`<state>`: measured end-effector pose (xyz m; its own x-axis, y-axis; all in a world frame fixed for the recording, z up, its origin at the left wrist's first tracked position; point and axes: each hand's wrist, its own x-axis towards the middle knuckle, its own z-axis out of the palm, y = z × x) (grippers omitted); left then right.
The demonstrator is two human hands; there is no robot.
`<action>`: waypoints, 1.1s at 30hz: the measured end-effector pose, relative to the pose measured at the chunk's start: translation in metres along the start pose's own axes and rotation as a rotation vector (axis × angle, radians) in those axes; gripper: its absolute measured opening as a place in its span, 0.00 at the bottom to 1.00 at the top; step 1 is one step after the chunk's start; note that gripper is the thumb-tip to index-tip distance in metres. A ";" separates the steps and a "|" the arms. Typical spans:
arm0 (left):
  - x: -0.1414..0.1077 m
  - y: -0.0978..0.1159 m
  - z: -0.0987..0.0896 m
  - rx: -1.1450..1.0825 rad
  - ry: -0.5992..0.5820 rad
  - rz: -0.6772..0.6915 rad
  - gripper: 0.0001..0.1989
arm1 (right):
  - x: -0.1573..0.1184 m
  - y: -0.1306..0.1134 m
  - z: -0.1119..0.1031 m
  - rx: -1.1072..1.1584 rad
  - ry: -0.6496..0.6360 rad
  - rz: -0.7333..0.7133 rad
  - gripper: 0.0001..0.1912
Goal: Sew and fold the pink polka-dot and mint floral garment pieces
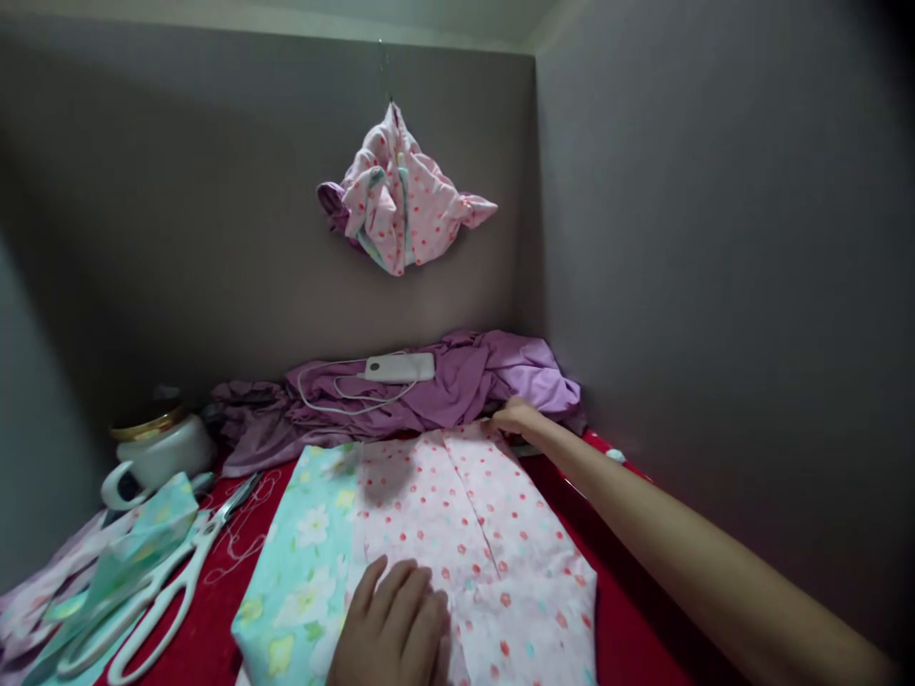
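A sewn piece of pink fabric with red dots (421, 514), joined on its left to mint floral fabric (304, 534), lies spread in front of me. My left hand (393, 624) rests palm down on the near part, fingers extended. At the far right corner of the dotted fabric, my right hand (516, 416) pinches the edge between thumb and fingers. A seam runs down the dotted part. Just behind the right hand lies bunched purple cloth (464, 391).
White-handled scissors (168, 581) lie at left beside loose threads (243, 534) and fabric scraps (114, 562). Behind them stands a white mug (161, 453) with a gold rim. A white power bank (400, 368) with a cable sits on the purple cloth. A dotted cloth item (407, 200) hangs above.
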<state>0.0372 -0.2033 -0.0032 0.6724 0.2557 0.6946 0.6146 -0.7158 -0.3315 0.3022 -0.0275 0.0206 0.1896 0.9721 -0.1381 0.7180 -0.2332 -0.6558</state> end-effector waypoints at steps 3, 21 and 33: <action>-0.010 -0.002 0.005 -0.001 -0.007 0.023 0.09 | 0.006 -0.005 0.002 -0.029 -0.067 0.077 0.12; -0.004 -0.002 -0.009 -0.363 -0.023 -0.356 0.10 | -0.114 -0.004 0.011 -0.004 0.058 -0.813 0.13; 0.061 -0.033 0.029 -0.279 -0.312 -0.336 0.14 | -0.138 0.009 0.040 0.045 0.223 -0.809 0.08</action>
<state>0.0697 -0.1450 0.0320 0.5741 0.6514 0.4962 0.7130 -0.6956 0.0883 0.2562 -0.1630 0.0042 -0.2404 0.8103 0.5345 0.6628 0.5393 -0.5194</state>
